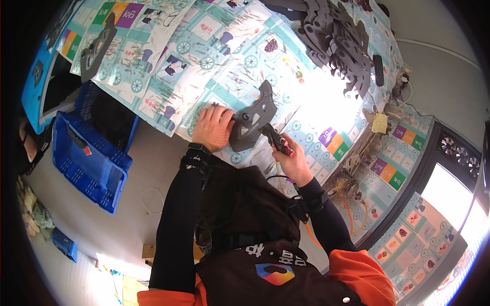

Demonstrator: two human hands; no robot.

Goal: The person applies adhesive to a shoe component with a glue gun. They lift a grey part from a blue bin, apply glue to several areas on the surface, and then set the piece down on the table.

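Observation:
A dark grey moulded part [263, 111], curved and with several cut-out openings, lies on the patterned table covering in front of me. My left hand [213, 128] is closed at its left edge, fingers bent and the thumb side against the part. In my right hand [294, 160] is a black-and-red hand tool [276, 138], gripped with the fingers wrapped round it. The tool's dark front end points up and left, close beside the right edge of the part. A thin yellow hose [278, 171] shows below the tool.
A large heap of similar grey parts [332, 38] lies at the table's far right. Another grey part [98, 48] is at the far left. Blue plastic crates [92, 173] stand left of the table. Orange hoses [351, 214] run at the right.

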